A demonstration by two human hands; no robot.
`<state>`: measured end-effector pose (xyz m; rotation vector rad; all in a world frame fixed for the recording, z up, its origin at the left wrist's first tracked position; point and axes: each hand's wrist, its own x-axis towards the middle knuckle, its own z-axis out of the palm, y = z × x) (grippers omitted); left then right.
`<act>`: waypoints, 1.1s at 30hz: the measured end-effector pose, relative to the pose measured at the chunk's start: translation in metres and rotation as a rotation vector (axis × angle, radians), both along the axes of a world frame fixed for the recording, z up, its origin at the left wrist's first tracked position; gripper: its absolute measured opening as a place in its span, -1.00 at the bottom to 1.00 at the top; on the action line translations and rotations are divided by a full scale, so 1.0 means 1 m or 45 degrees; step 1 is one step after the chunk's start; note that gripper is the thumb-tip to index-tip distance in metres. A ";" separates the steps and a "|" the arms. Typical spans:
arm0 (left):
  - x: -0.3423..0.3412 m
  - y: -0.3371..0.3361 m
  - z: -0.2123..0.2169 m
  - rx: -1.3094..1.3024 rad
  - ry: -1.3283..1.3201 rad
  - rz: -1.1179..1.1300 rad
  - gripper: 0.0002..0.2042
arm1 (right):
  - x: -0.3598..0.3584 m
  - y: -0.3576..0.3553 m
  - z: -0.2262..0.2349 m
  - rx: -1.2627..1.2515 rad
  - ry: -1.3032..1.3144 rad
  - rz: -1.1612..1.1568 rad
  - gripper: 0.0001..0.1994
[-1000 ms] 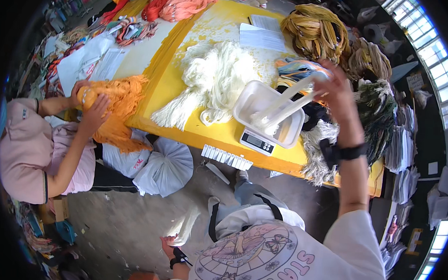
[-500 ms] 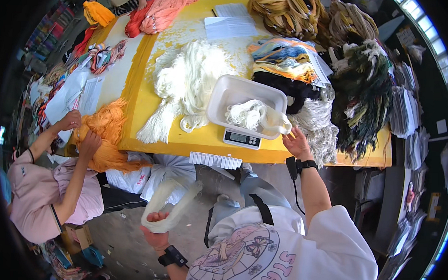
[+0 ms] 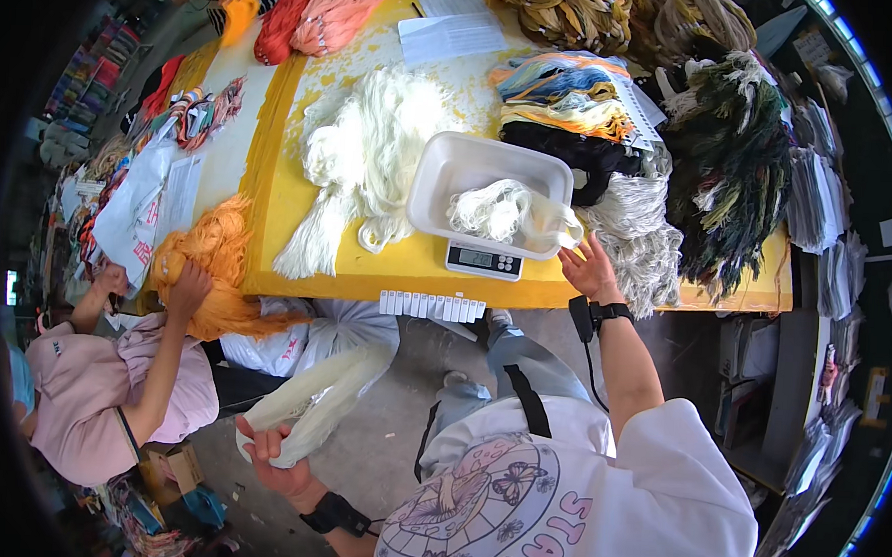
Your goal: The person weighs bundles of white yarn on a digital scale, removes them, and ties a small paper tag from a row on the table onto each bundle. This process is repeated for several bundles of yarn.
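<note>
Yellow table (image 3: pixel 407 267) carries one white tray (image 3: pixel 465 175) on one scale (image 3: pixel 484 260), with one cream skein (image 3: pixel 499 209) inside. At left, another person's hand (image 3: pixel 189 285) presses orange yarn (image 3: pixel 218 254). Lower down, the left hand (image 3: pixel 264 450) grips one pale, glossy yarn bundle (image 3: pixel 326 398), now raised slightly higher than half a second ago. The right hand (image 3: pixel 591 268), fingers spread and empty, has moved up to the tray's rim.

Pale cream yarn hank (image 3: pixel 311 407) hanging low, white tray (image 3: pixel 475 175) on scale
</note>
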<state>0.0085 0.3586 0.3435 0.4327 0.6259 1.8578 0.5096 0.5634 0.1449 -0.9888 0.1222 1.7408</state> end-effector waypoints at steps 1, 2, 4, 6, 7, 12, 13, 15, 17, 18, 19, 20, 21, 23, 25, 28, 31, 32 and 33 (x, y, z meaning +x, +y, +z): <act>0.002 -0.001 0.002 0.070 -0.054 -0.028 -0.59 | -0.001 0.001 0.000 -0.001 0.001 0.005 -0.40; 0.004 -0.001 0.005 0.141 -0.107 -0.056 -0.56 | -0.002 0.003 0.000 0.015 -0.007 0.015 -0.42; 0.014 0.001 0.007 0.245 -0.078 -0.127 -0.55 | -0.005 0.005 0.000 0.032 -0.016 0.033 -0.44; 0.018 0.002 0.010 0.351 -0.048 -0.200 -0.55 | -0.006 0.006 0.001 0.021 -0.020 0.034 -0.45; 0.019 0.002 0.012 0.334 -0.006 -0.232 -0.54 | -0.007 0.007 0.002 0.022 -0.020 0.038 -0.45; 0.019 0.000 0.010 0.373 0.000 -0.301 -0.54 | -0.006 0.009 0.001 -0.011 -0.056 0.028 -0.49; 0.019 -0.002 0.010 0.319 -0.049 -0.295 -0.58 | -0.005 0.009 0.002 -0.009 -0.057 0.027 -0.49; 0.024 -0.004 0.020 0.268 -0.090 -0.269 -0.61 | -0.009 0.011 0.001 -0.006 -0.032 0.042 -0.53; 0.021 -0.018 0.023 0.245 -0.111 -0.256 -0.65 | -0.024 0.017 -0.002 -0.012 -0.076 0.060 -0.58; 0.014 -0.032 0.017 0.248 -0.103 -0.229 -0.65 | -0.032 0.021 -0.003 -0.020 -0.127 0.056 -0.62; 0.020 -0.016 0.013 0.229 -0.145 -0.306 -0.67 | -0.014 0.018 0.003 -0.014 -0.146 -0.004 -0.62; 0.024 -0.003 0.003 0.208 -0.188 -0.386 -0.68 | 0.006 0.015 0.010 -0.041 -0.521 -0.136 -0.65; 0.026 -0.005 0.005 0.212 -0.183 -0.381 -0.68 | 0.004 0.018 0.019 -0.066 -0.872 -0.203 -0.68; 0.023 -0.015 0.003 0.173 -0.219 -0.348 -0.70 | -0.030 0.020 0.073 0.139 -1.147 -0.277 -0.69; 0.016 -0.025 -0.005 0.177 -0.218 -0.336 -0.70 | -0.057 0.009 0.149 0.534 -1.087 -0.178 -0.73; 0.007 -0.043 -0.022 0.238 -0.256 -0.340 -0.68 | -0.084 -0.055 0.301 1.114 -0.862 0.246 -0.84; 0.011 -0.040 -0.026 0.411 -0.326 -0.472 -0.64 | -0.051 -0.073 0.382 1.917 -0.261 0.917 -0.89; 0.010 -0.042 -0.028 0.507 -0.329 -0.545 -0.61 | -0.047 -0.067 0.404 2.119 0.023 1.259 -0.90; 0.010 -0.042 -0.030 0.509 -0.335 -0.540 -0.61 | -0.037 -0.070 0.403 2.152 0.046 1.319 -0.79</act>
